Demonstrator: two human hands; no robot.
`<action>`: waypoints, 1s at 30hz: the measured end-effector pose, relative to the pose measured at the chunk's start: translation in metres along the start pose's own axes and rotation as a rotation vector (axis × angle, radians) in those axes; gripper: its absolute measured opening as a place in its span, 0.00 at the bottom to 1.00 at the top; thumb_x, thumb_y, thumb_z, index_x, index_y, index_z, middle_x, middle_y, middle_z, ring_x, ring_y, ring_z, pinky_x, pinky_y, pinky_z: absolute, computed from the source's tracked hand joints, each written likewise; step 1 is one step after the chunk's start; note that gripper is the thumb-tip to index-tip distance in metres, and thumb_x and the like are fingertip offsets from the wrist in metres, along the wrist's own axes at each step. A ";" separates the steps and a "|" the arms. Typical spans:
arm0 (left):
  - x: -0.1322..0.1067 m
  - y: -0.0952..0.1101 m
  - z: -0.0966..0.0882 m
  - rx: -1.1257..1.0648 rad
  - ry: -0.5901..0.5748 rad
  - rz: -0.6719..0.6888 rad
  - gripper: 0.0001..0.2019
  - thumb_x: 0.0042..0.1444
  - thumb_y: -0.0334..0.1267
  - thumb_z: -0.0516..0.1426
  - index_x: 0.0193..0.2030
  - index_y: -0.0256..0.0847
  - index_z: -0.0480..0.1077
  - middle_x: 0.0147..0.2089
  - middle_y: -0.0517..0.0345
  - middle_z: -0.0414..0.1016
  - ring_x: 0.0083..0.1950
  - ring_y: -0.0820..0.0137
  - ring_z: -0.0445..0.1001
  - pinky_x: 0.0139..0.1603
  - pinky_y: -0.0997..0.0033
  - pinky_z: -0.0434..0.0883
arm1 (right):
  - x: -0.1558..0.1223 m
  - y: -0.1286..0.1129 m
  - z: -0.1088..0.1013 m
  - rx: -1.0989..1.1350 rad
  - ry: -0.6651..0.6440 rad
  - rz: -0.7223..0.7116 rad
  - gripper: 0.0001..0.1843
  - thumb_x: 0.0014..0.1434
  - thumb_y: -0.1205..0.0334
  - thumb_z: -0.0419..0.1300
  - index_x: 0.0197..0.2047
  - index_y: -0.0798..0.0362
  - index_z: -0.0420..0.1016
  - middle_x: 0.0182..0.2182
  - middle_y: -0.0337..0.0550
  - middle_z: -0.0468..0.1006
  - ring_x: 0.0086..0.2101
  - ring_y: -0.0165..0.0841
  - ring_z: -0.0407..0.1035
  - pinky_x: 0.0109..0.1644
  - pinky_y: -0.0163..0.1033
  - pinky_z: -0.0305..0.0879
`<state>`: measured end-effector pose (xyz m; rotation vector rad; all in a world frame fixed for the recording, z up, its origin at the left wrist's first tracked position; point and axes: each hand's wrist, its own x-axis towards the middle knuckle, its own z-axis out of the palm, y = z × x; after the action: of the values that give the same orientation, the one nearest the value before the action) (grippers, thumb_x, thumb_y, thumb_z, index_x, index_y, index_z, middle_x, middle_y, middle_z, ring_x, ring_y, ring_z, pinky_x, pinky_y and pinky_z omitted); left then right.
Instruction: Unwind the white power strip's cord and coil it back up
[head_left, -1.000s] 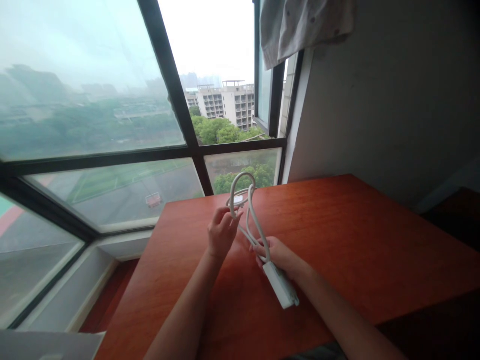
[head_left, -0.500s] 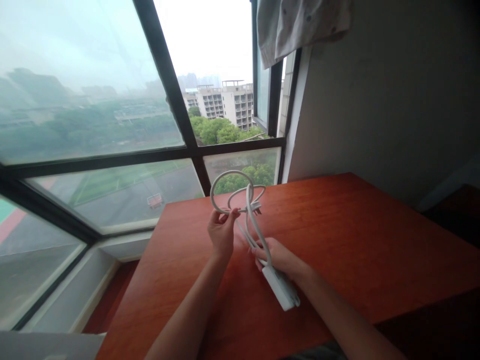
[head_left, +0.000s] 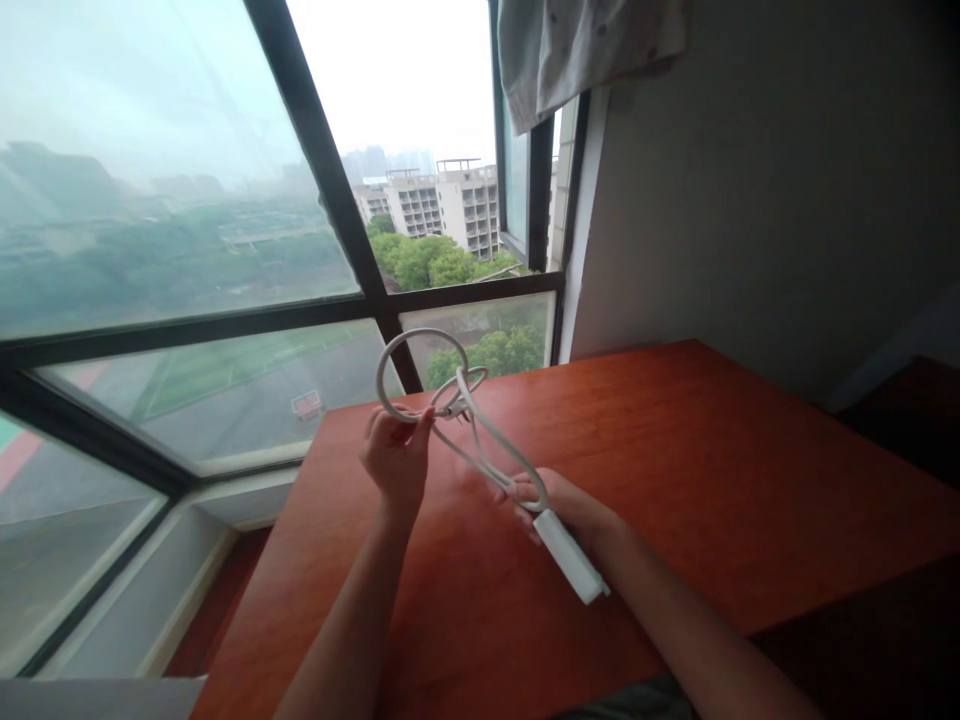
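A white cable [head_left: 501,437] runs in loops between my two hands above the table. My left hand [head_left: 397,455] pinches it near the plug [head_left: 454,407], whose metal prongs point down and to the right. One round loop of cable stands up above that hand. Closer to me, my right hand [head_left: 559,503] has its fingers wrapped round the bundled strands. Just below those fingers hangs a white rectangular block, seemingly a power strip [head_left: 571,558], joined to the cable and tilted down to the right. Its socket face cannot be seen.
The reddish-brown wooden table [head_left: 720,470] lies under both hands. Dark-framed windows [head_left: 360,240] rise behind its far left edge, with one pane swung open. A light curtain [head_left: 585,50] hangs at the top, beside a grey wall [head_left: 750,200].
My left hand has moved left with the plug end, drawing the cable out longer between the hands. The power strip has turned slightly, and my right hand stays nearly in place.
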<state>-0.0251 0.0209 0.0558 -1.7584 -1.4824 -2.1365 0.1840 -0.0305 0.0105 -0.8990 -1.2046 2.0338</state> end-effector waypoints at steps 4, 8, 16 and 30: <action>0.003 -0.003 -0.003 0.103 0.082 0.084 0.12 0.49 0.40 0.65 0.28 0.37 0.67 0.32 0.61 0.68 0.30 0.77 0.69 0.30 0.78 0.71 | -0.002 0.001 0.003 -0.018 -0.059 0.027 0.26 0.50 0.46 0.64 0.43 0.59 0.73 0.16 0.32 0.69 0.14 0.24 0.62 0.18 0.30 0.56; -0.007 -0.011 -0.003 0.192 -0.126 0.294 0.07 0.52 0.39 0.63 0.28 0.40 0.71 0.35 0.57 0.71 0.35 0.73 0.72 0.34 0.76 0.71 | -0.004 0.005 0.014 -0.060 -0.213 0.096 0.26 0.53 0.49 0.63 0.50 0.58 0.72 0.18 0.35 0.72 0.15 0.24 0.62 0.18 0.28 0.55; -0.023 -0.019 0.007 0.086 -0.274 0.186 0.08 0.53 0.42 0.62 0.29 0.41 0.70 0.35 0.57 0.70 0.34 0.73 0.72 0.34 0.77 0.70 | -0.010 0.001 0.014 -0.051 -0.443 0.167 0.26 0.53 0.52 0.63 0.51 0.59 0.72 0.18 0.34 0.72 0.15 0.23 0.62 0.20 0.27 0.55; -0.024 -0.020 0.014 -0.042 -0.110 -0.054 0.11 0.51 0.39 0.64 0.27 0.38 0.66 0.29 0.63 0.65 0.28 0.78 0.67 0.28 0.80 0.68 | -0.011 0.001 0.013 -0.429 -0.093 -0.044 0.20 0.56 0.54 0.61 0.50 0.55 0.71 0.32 0.40 0.76 0.26 0.27 0.67 0.27 0.30 0.61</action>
<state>-0.0159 0.0278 0.0234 -1.9009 -1.5376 -2.1435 0.1802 -0.0457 0.0174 -0.9683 -1.7381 1.8287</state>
